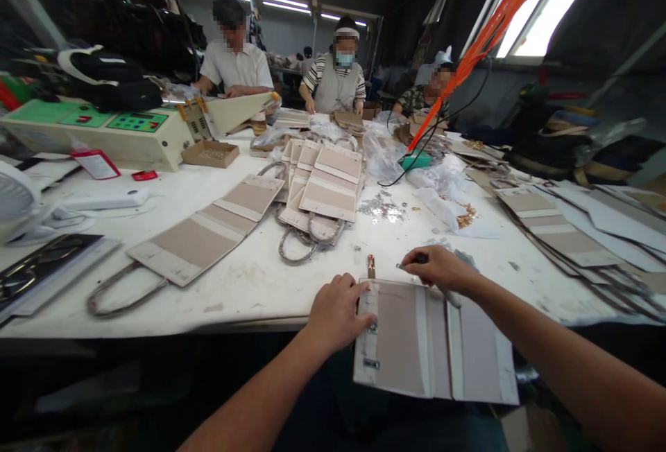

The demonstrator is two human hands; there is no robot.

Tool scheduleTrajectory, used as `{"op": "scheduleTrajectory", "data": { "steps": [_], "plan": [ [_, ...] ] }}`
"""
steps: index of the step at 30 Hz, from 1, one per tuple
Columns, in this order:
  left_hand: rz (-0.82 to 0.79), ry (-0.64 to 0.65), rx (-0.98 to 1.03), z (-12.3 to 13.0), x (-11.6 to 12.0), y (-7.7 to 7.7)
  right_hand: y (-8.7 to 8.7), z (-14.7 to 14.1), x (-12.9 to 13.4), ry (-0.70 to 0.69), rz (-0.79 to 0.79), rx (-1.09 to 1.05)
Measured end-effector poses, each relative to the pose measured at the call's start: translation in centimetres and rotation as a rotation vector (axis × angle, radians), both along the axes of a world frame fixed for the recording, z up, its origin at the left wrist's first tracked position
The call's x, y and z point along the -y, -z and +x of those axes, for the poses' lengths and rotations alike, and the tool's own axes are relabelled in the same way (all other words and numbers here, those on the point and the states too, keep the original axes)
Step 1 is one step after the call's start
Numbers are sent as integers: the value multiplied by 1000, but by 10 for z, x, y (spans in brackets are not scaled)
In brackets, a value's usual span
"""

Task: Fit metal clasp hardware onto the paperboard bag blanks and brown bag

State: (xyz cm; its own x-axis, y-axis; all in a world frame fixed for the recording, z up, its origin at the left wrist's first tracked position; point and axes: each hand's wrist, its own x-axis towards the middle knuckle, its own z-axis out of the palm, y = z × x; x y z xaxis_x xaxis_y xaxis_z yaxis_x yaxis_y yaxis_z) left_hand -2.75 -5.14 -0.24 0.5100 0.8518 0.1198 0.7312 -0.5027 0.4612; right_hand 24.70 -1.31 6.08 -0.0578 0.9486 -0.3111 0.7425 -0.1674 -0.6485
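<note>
Beige-and-white, the flat bag panel point(434, 341) lies at the near table edge, overhanging it toward me. I see my left hand point(339, 312) pressing down on its left strip, fingers curled over the metal fittings. My right hand point(440, 268) pinches a small dark tool point(411, 263) at the panel's top edge. Just beyond, a stack of similar panels point(325, 185) sits on the white table point(250, 279), with three co-workers behind.

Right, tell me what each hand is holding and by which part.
The left hand presses flat on the left edge strip of the beige panel. The right hand pinches a small dark tool at its rear end; its exact kind is unclear.
</note>
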Motion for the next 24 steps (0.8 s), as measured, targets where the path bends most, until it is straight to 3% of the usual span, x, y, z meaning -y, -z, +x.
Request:
{"op": "scheduleTrajectory", "data": {
  "steps": [3,6,10,16,24],
  "plan": [
    [-13,-5,-4,0,0,-2,5,-45,20,-101,-55,-191],
    [-23,-10,9,0,1,-3,18,-66,24,-139,-43,-139],
    [-25,-17,21,-1,1,-3,27,-68,18,-154,1,-40],
    [-68,-27,27,0,-1,-7,27,-72,19,-134,93,93],
    [-391,-127,6,8,-38,-22,31,-74,29,-67,165,137]
  ]
}}
